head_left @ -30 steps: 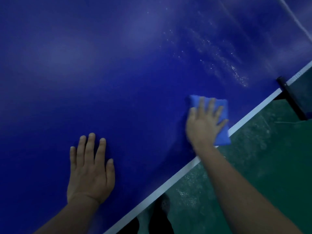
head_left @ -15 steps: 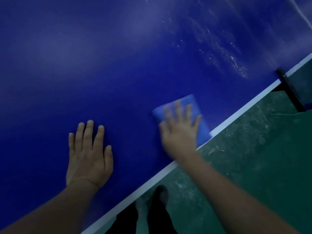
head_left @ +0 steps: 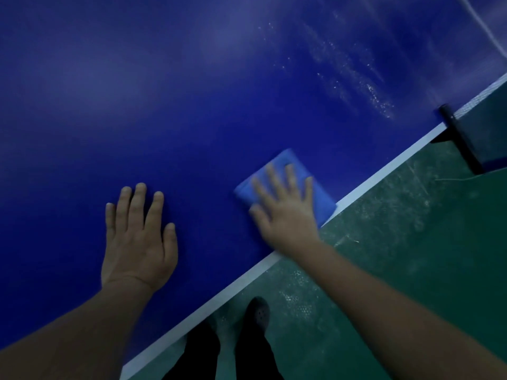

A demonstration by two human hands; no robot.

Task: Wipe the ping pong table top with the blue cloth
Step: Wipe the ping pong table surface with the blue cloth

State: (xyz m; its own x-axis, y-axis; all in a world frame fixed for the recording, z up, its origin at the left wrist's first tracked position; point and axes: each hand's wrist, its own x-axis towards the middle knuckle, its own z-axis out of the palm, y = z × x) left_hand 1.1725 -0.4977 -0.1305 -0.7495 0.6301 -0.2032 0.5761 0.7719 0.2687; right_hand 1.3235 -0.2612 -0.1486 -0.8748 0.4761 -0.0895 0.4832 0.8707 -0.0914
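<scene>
Right grip (head_left: 285,215) flat, fingers straight, pressing cloth (head_left: 285,185) at counter (head_left: 192,105) edge — left grip (head_left: 138,237) flat, released.

The right hand (head_left: 285,212) looks smeary and soft, so its finger edges are hard to make out. It lies on the blue cloth (head_left: 288,187) and covers most of it; only the far end and two side strips peek out. The table top (head_left: 192,105) runs off the picture at the top and left. The left hand (head_left: 137,237) hides the bit of table under it. The black net post (head_left: 463,144) is cut off at the right edge. The dark legs (head_left: 247,355) are cut off at the bottom, and the table edge hides one foot.
</scene>
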